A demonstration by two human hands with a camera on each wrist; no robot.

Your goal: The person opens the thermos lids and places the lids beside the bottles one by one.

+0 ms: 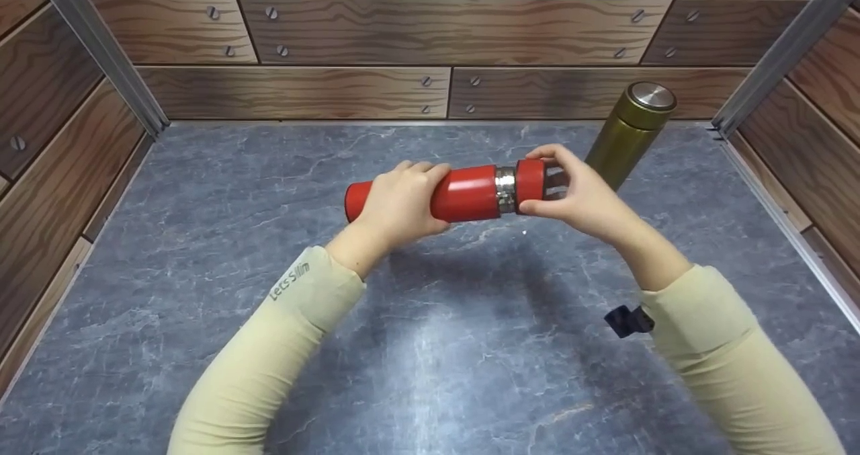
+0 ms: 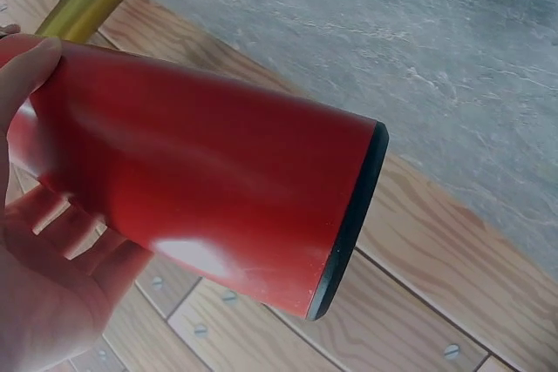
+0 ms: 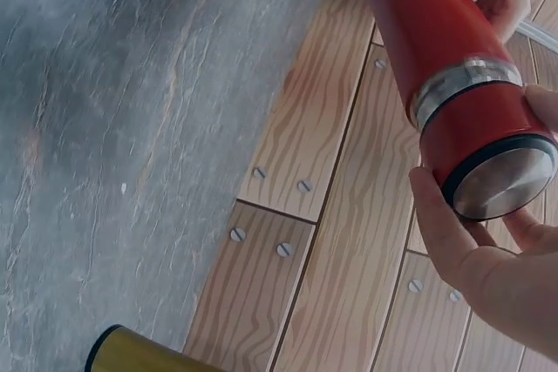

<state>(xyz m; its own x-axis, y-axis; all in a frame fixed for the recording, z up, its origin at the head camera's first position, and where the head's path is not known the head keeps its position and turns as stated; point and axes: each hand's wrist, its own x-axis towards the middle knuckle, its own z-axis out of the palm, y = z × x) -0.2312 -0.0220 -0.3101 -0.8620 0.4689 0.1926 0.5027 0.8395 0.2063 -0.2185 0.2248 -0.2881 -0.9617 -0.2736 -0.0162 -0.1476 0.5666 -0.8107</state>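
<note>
My left hand (image 1: 405, 201) grips a red bottle (image 1: 470, 193) sideways above the table (image 1: 222, 193); my right hand (image 1: 590, 196) pinches its lid (image 1: 531, 181), not fully seated, metal neck (image 1: 506, 190) showing. A green bottle (image 1: 628, 136) stands capped.

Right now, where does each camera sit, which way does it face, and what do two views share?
Head: on the head, facing forward and down at the red bottle and red lid; left hand, right hand and both sleeves show.
Left wrist: on that wrist, facing the bottle's side and dark base rim; part of the left hand shows.
Right wrist: on that wrist, facing the lid's silvery top; parts of both hands show.
Shared: head and right wrist views both show the silvery neck.
</note>
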